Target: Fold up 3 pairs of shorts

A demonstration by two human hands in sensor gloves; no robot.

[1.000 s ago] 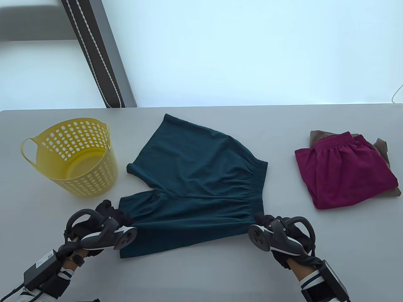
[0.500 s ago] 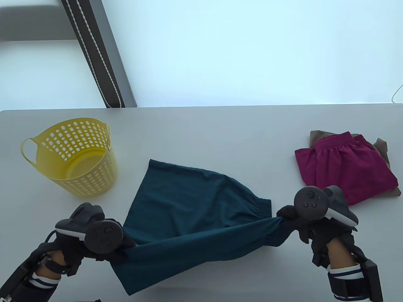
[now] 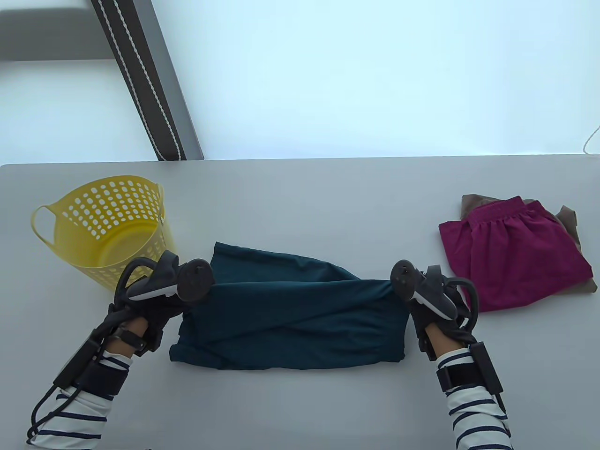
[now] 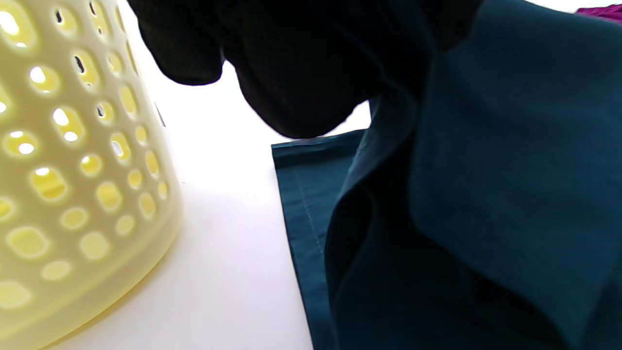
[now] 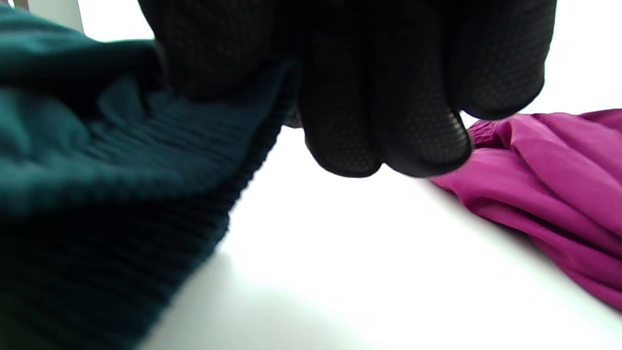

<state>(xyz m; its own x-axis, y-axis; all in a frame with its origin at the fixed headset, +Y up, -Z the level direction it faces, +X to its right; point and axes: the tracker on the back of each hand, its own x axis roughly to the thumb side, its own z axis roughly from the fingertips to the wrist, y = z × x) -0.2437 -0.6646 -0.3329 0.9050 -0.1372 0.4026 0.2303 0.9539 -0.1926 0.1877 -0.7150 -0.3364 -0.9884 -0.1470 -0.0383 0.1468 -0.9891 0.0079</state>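
- Teal shorts [image 3: 290, 318] flat on the table [image 3: 300, 403] at centre, long axis running left to right, near half doubled over the far half.
- Folded top edge stretched straight between the two hands, one at each end of that axis.
- Left hand [image 3: 154, 304] clamped on the leg-hem end, just beside the yellow basket [image 3: 108, 234]; in the left wrist view, dark glove bunched over the upper layer, lower hem flat on the table beneath.
- Right hand [image 3: 438, 309] pinching the waistband end, fingers [image 5: 388, 121] curled on the ribbed elastic; magenta shorts [image 3: 511, 253] near, to its right, not touching.
- Magenta pair folded, stacked on a brown pair [image 3: 569, 220]; teal probably the third and last.
- Top layer slightly skewed: far-left corner of the lower layer poking out beyond the folded edge.
- Likely next: release and smooth, then fold end to end along the long axis.
- Right hand nearer the finished stack, so better placed to carry the teal bundle there.
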